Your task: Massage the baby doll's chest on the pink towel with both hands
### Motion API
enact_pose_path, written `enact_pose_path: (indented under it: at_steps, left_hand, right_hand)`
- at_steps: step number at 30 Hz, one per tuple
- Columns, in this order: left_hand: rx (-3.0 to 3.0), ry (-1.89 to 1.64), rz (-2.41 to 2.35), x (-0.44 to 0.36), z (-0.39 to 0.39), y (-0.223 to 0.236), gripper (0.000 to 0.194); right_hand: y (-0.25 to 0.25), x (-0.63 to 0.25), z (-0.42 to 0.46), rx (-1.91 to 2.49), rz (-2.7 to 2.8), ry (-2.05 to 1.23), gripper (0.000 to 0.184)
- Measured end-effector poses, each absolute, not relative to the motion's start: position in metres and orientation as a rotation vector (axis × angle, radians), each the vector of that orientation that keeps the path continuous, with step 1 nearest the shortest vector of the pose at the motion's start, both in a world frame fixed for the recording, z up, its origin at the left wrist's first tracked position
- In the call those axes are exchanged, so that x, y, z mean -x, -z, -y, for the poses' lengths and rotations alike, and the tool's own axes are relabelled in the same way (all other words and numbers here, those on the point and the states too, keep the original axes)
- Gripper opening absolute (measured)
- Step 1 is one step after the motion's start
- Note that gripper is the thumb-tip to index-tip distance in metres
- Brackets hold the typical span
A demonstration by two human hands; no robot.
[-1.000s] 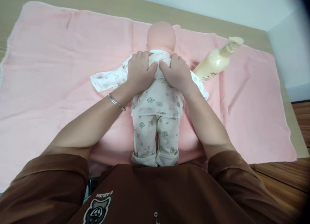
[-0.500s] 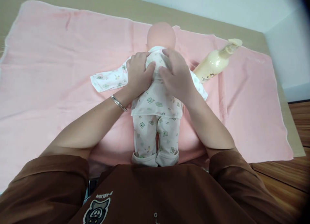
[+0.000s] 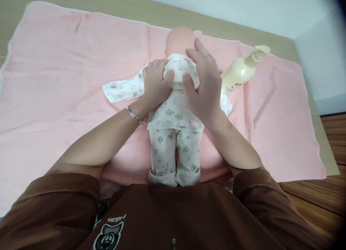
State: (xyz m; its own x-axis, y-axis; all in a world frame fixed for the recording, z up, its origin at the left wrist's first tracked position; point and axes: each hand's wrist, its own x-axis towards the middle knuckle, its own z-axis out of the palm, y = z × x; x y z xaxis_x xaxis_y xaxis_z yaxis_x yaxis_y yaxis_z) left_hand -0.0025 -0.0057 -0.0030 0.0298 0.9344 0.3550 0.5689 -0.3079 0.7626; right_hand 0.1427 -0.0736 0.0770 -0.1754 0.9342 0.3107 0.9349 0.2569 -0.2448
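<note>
A baby doll (image 3: 177, 105) in a white printed top and matching trousers with turned-up cuffs lies on a pink blanket (image 3: 67, 69). Its bald head (image 3: 180, 40) points away from me and no face shows, so its back seems to be up. My left hand (image 3: 158, 80) is wrapped over the doll's left-side shoulder, thumb on the upper back. Above the other shoulder, my right hand (image 3: 204, 84) is raised with fingers apart and holds nothing. An empty-looking sleeve (image 3: 123, 90) spreads out to the left; the right sleeve (image 3: 226, 104) is partly hidden by my right hand.
To the right of the doll, a pale yellow pump bottle (image 3: 239, 73) lies tilted on the blanket. The blanket covers a light wooden table (image 3: 270, 30), with a white wall (image 3: 243, 8) behind it. Dark wooden flooring (image 3: 335, 141) shows at the right.
My right hand has lifted from the doll's upper back and turned, its fingers opening upward. My left hand stays on the shoulder, and the doll lies as before.
</note>
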Motion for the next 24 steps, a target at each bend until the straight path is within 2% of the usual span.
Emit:
enact_pose_path:
  at_steps: [2, 7, 11, 14, 19, 24]
  left_hand:
    - [-1.913, -1.205, -1.557, 0.002, 0.006, 0.001, 0.030]
    - [-1.872, -1.195, -1.540, 0.002, 0.006, 0.001, 0.029]
    - [-1.862, -1.190, -1.535, 0.003, 0.007, 0.000, 0.031]
    - [-1.852, -1.182, -1.540, 0.003, 0.007, 0.000, 0.038]
    - [-1.793, -1.163, -1.525, 0.002, 0.005, 0.002, 0.051]
    - [-1.896, -1.174, -1.565, 0.002, 0.007, -0.001, 0.034]
  right_hand:
    - [-0.072, -0.142, 0.071, 1.707, 2.133, 0.010, 0.055]
    - [-0.056, -0.137, 0.059, 1.805, 2.195, -0.252, 0.058]
    - [-0.067, -0.142, 0.065, 1.716, 2.114, -0.093, 0.056]
    - [-0.064, -0.141, 0.065, 1.717, 2.070, -0.019, 0.057]
    - [-0.056, -0.134, 0.057, 1.920, 2.113, -0.298, 0.068]
    - [-0.065, -0.140, 0.060, 1.845, 2.048, -0.122, 0.069]
